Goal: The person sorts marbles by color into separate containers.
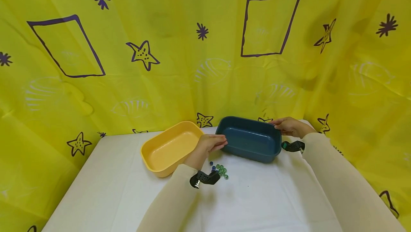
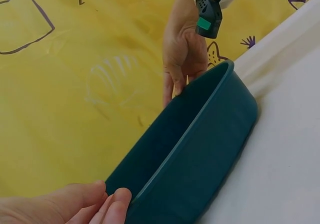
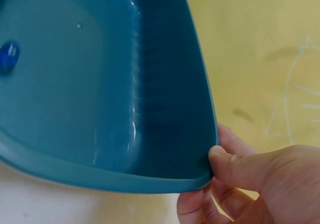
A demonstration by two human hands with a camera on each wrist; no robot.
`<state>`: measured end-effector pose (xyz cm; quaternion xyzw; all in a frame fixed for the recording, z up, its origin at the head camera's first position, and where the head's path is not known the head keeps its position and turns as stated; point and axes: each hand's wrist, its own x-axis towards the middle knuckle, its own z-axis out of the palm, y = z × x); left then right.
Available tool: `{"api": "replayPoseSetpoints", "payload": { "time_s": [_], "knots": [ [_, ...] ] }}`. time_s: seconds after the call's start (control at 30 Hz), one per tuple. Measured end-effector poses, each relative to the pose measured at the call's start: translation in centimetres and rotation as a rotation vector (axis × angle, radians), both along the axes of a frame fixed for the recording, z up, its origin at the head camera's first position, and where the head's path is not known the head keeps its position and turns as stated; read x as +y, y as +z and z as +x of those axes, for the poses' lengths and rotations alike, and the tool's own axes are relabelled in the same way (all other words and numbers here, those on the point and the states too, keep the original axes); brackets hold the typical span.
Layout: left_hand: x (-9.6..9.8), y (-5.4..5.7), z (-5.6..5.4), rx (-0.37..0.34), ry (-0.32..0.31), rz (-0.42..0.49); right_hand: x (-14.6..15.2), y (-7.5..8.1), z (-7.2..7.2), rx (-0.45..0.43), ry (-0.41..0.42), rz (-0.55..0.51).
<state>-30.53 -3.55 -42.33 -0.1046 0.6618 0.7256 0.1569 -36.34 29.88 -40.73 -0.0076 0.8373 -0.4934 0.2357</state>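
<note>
A dark teal rectangular bin (image 1: pixel 248 142) stands at the back of the white table, close to the yellow curtain. My left hand (image 1: pixel 205 147) pinches its rim at the left end, thumb and fingertips (image 2: pixel 119 198) against the edge. At the other end, my right hand (image 1: pixel 293 127) grips the far right corner, the thumb (image 3: pixel 225 165) on one side of the wall and fingers beneath the rim. A blue marble (image 3: pixel 9 55) lies inside the bin in the right wrist view. Several green marbles (image 1: pixel 221 167) and a few blue ones (image 1: pixel 211 163) lie in a cluster on the table below my left hand.
A yellow bin (image 1: pixel 171 146) stands to the left of the teal one, partly behind my left wrist. The white table (image 1: pixel 106 189) stretches toward me. A yellow curtain (image 1: pixel 173 46) with drawn stars hangs behind and along both sides.
</note>
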Motion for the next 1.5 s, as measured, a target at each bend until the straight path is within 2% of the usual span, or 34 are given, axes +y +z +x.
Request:
{"api": "replayPoseSetpoints", "payload": {
  "time_s": [0.2,0.47,0.77,0.87,1.03,1.1,1.5],
  "knots": [
    [-1.0,-0.2,0.7,0.033,-0.024,0.009,-0.1,0.1,0.0,0.001,-0.002,0.007],
    [-2.6,-0.5,2.0,0.012,-0.023,0.004,-0.1,0.0,-0.2,0.006,-0.027,0.000],
    [-3.8,-1.1,3.5,0.015,-0.036,-0.096,-0.1,0.0,-0.2,0.000,-0.025,-0.002],
    [-4.0,-1.4,4.2,0.066,-0.030,-0.142,-0.1,0.0,-0.2,0.000,-0.015,-0.009],
    [-4.1,-1.8,5.3,0.208,0.016,-0.285,-0.1,0.0,-0.1,0.001,-0.009,-0.017],
    [-4.2,-2.0,5.5,0.241,0.037,-0.332,0.0,0.0,-0.1,0.002,-0.013,-0.016],
    [-4.3,-3.1,6.0,0.314,0.097,-0.476,-0.1,-0.1,0.0,0.008,-0.035,0.001]
  ]
}}
